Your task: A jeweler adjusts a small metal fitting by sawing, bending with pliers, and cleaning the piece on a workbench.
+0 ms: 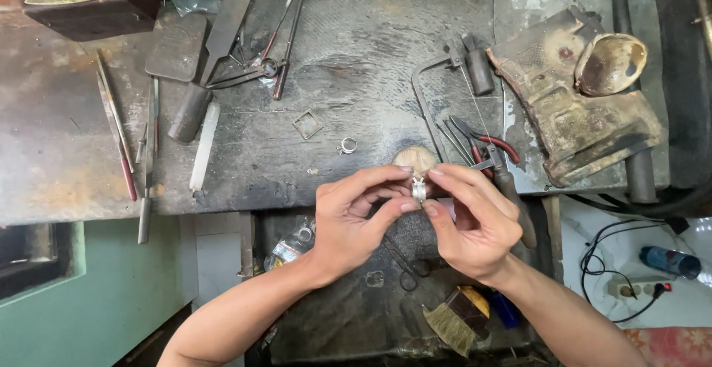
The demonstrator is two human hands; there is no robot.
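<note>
Where both hands meet near the bench's near edge: small silver ring (419,188), pinched between left hand (354,217) and right hand (469,222) fingertips — light, stiff, smooth (likely slippery). Best held by the band's edges — another ring (347,145) lies farther left.

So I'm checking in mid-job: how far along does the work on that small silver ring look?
Shaped already: the silver ring reads as a closed band. In hand: left hand and right hand pinch it together, each grip at the fingertips, above the bench. Possibly left: a second ring and a square wire frame lie untouched, as do the saw frame and red-handled pliers.
</note>
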